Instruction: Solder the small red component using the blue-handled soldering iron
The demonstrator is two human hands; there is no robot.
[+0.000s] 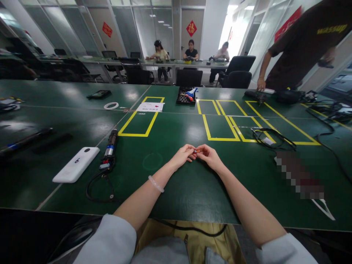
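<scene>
My left hand (183, 156) and my right hand (209, 156) meet over the green table in front of me. Their fingertips are closed on a small red-and-orange piece (195, 151) with a dark spot; it is too small for me to tell its kind. Fingers cover most of it, and the two hands hold it between them just above the tabletop. A pale bracelet (156, 184) circles my left wrist.
A black tray (180, 101) of tools stands ahead. Left lie a white case marked 6 (75, 165) and a cylindrical device (110, 146) with a cable. Right are a coiled black cable (275, 137) and a power drill (257, 96) beside a standing person's hand (261, 84).
</scene>
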